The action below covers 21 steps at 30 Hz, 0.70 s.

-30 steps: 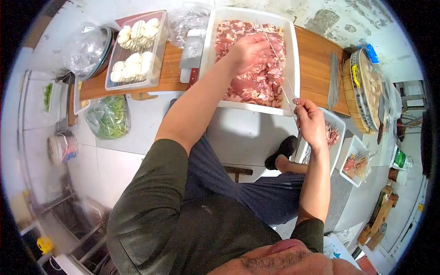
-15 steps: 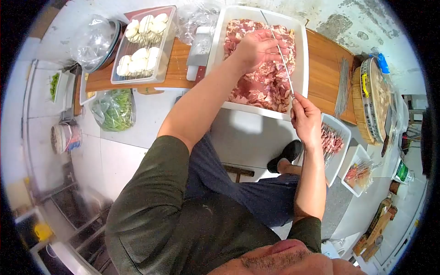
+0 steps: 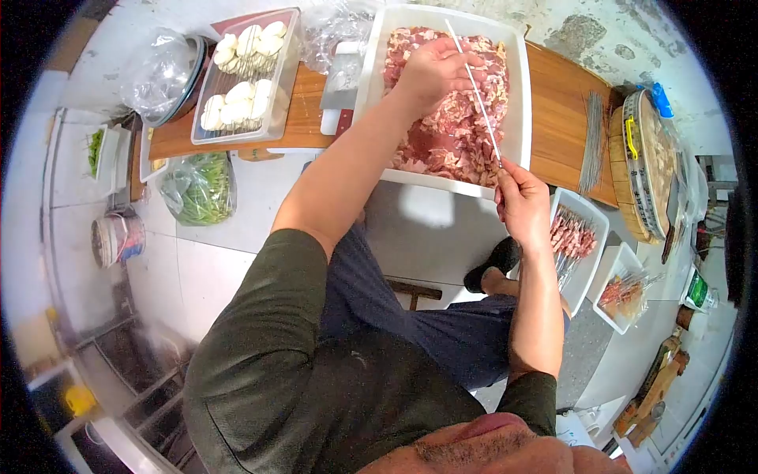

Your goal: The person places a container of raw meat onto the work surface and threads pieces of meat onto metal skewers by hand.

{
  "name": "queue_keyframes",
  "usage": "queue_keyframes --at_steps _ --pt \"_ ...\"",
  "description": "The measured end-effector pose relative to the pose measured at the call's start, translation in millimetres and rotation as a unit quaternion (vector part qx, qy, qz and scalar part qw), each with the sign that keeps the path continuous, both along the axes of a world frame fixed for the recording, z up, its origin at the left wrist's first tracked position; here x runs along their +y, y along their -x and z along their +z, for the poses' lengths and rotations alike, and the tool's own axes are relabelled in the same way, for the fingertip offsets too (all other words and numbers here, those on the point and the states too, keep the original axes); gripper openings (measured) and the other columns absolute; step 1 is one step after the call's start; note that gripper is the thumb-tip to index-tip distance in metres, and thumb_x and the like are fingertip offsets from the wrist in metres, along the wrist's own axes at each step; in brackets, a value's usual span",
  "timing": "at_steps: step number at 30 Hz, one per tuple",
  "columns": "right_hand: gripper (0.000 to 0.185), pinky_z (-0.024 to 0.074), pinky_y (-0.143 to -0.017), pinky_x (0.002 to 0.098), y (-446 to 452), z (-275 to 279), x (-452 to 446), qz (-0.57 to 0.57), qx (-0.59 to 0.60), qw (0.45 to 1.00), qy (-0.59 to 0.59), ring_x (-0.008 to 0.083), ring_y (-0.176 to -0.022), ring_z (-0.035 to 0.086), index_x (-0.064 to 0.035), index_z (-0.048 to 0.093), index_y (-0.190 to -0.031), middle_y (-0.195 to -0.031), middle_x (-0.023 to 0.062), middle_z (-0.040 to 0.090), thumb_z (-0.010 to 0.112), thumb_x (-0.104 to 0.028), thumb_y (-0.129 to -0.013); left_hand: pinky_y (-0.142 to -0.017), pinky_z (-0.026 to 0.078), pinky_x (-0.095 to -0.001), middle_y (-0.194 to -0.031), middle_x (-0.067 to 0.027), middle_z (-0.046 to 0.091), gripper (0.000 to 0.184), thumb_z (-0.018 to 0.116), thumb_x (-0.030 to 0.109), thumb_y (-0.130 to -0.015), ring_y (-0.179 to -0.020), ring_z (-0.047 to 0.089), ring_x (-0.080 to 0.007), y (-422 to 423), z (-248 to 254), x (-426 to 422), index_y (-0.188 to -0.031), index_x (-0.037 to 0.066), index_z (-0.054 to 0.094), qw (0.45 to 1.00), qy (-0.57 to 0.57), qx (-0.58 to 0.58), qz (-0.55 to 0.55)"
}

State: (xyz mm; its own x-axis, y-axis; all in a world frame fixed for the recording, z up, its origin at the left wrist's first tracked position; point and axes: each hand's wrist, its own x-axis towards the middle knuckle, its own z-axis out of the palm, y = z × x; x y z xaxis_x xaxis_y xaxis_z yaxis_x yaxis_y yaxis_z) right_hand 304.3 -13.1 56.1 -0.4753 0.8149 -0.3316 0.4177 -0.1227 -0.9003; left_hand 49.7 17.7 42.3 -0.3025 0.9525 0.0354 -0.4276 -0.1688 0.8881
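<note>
- Brown wooden board (image 3: pixel 564 118), beneath a deep white rectangular plastic tub (image 3: pixel 518 110) and reaching out on both sides of it.
- Inside the tub, pinkish-red raw meat (image 3: pixel 438 141) with pale fatty patches. Looks wet, soft and slippery; probably heavy as a mass, light piece by piece. Best taken in small pieces, pinched flat between thumb and fingers.
- Left of the tub, clear rectangular plastic box (image 3: pixel 286 91) with round white slices in rows.
- Below the tub's near right corner, white rectangular plastic tray (image 3: pixel 592 265) with meat-loaded sticks.
- Well right of the tub, round wooden block (image 3: pixel 663 154).
- Over the meat in the tub, left hand (image 3: pixel 433 77), fingers loosely extended, closed on nothing visible.
- At the tub's near right corner, right hand (image 3: pixel 523 205), thumb and fingers pinching the near end of a long, thin, straight skewer (image 3: pixel 481 110).
- Right of the tub, bundle of thin grey rods (image 3: pixel 591 146).
- Slanting across the tub, the skewer, passing over the left fingers; touching or just above, hard to tell. Seems light and stiff; best held at the near end, clear of the point.
</note>
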Motion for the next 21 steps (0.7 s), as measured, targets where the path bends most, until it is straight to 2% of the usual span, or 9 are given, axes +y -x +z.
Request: queue_keyframes --at_steps 2,6,8,12,15,17,21 --pt "0.033 0.0426 -0.051 0.0237 -1.0 -5.7 -1.5 0.004 -0.019 1.000 -0.024 0.0057 -0.056 0.051 -0.0034 0.065 -0.126 -0.064 -0.0034 0.056 0.058 -0.018 -0.098 -0.077 0.060 -0.0335 -0.105 -0.0166 0.068 0.024 0.055 0.012 -0.098 -0.096 0.070 -0.0280 0.3 -7.4 1.2 -0.117 -0.004 0.054 0.999 0.010 0.028 0.011" --pt "0.032 0.0410 -0.048 0.0234 3.0 1.1 -5.0 -0.007 -0.011 1.000 0.010 0.0060 -0.053 0.050 -0.0023 0.063 -0.127 -0.063 -0.0025 0.055 0.057 -0.016 -0.099 -0.078 0.060 -0.0352 -0.106 -0.0177 0.067 0.025 0.053 0.013 -0.099 -0.095 0.070 -0.0283 0.2 -15.4 4.3 -0.117 -0.004 0.052 0.994 0.010 0.110 0.014" --pt "0.029 0.0367 -0.043 0.0209 4.4 -1.7 -5.6 -0.008 0.002 1.000 0.022 0.0058 -0.047 0.046 -0.0006 0.061 -0.126 -0.064 -0.0018 0.054 0.054 -0.012 -0.101 -0.079 0.060 -0.0366 -0.108 -0.0180 0.067 0.026 0.053 0.013 -0.099 -0.096 0.070 -0.0289 1.6 -13.7 4.7 -0.118 -0.004 0.051 0.998 0.018 0.063 -0.002" --pt "0.030 0.0429 -0.048 0.0226 2.5 -0.2 -1.5 0.010 0.029 0.998 0.061 0.0074 -0.052 0.053 -0.0016 0.063 -0.124 -0.069 -0.0006 0.060 0.055 -0.019 -0.100 -0.081 0.060 -0.0387 -0.111 -0.0188 0.065 0.031 0.052 0.014 -0.099 -0.097 0.070 -0.0304 3.9 -7.5 2.4 -0.123 -0.005 0.047 1.000 0.018 -0.015 -0.006" --pt "0.028 0.0423 -0.047 0.0220 5.3 2.2 -3.3 0.013 0.038 0.997 0.067 0.0077 -0.051 0.053 -0.0007 0.063 -0.120 -0.071 -0.0001 0.061 0.055 -0.019 -0.101 -0.077 0.060 -0.0384 -0.105 -0.0175 0.066 0.020 0.058 0.010 -0.095 -0.093 0.070 -0.0306 2.9 -3.1 -0.3 -0.110 -0.002 0.055 1.000 0.005 -0.026 0.009" --pt "0.028 0.0415 -0.047 0.0219 7.8 7.4 -6.4 0.006 0.036 0.997 0.069 0.0078 -0.050 0.052 -0.0003 0.063 -0.119 -0.071 0.0000 0.061 0.054 -0.020 -0.101 -0.077 0.060 -0.0386 -0.104 -0.0174 0.066 0.020 0.058 0.010 -0.095 -0.092 0.070 -0.0306 4.1 -8.6 3.5 -0.110 -0.002 0.054 0.999 0.002 -0.034 0.002" --pt "0.028 0.0395 -0.046 0.0217 7.8 -5.4 -0.2 -0.024 0.104 0.989 0.105 0.0074 -0.049 0.051 -0.0001 0.063 -0.119 -0.069 0.0001 0.061 0.055 -0.020 -0.101 -0.077 0.060 -0.0392 -0.103 -0.0168 0.067 0.021 0.059 0.010 -0.094 -0.090 0.071 -0.0308 3.0 -9.7 4.3 -0.109 -0.003 0.053 0.999 -0.001 -0.038 -0.026"
